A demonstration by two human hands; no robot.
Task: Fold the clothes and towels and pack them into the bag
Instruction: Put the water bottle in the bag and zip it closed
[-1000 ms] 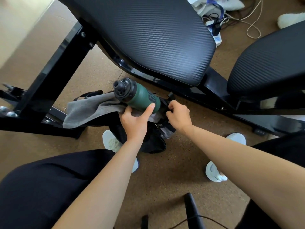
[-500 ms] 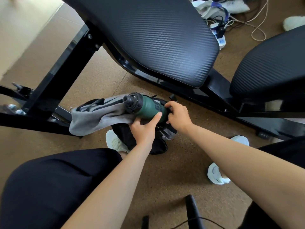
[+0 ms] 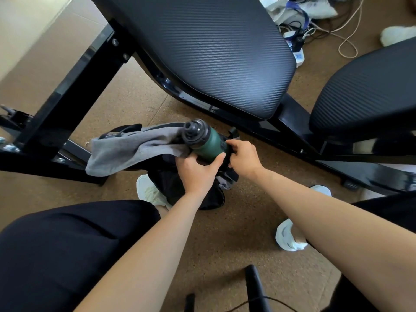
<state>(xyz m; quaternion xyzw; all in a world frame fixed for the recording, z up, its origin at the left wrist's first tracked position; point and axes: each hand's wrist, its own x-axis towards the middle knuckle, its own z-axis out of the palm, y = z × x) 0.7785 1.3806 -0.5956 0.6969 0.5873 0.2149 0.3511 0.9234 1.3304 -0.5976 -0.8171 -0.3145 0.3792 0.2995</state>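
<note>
A black bag (image 3: 191,194) sits on the brown floor between my feet, under the bench. A grey towel (image 3: 132,149) hangs out of its left side. A dark green bottle (image 3: 206,143) with a black cap lies tilted at the bag's mouth, cap pointing up and left. My left hand (image 3: 195,170) grips the bottle's body from below. My right hand (image 3: 242,156) is closed on the bag's black edge just right of the bottle. The bottle's lower end is hidden behind my hands.
A black padded bench seat (image 3: 213,50) and its steel frame (image 3: 74,95) stand over the bag; a second pad (image 3: 369,91) is on the right. Cables and a power strip (image 3: 297,41) lie at the back. My white shoes (image 3: 290,237) rest on the floor.
The bottle has sunk lower into the bag's mouth, so less of its green body shows. My right hand has stayed on the bag's edge and both hands are closer together.
</note>
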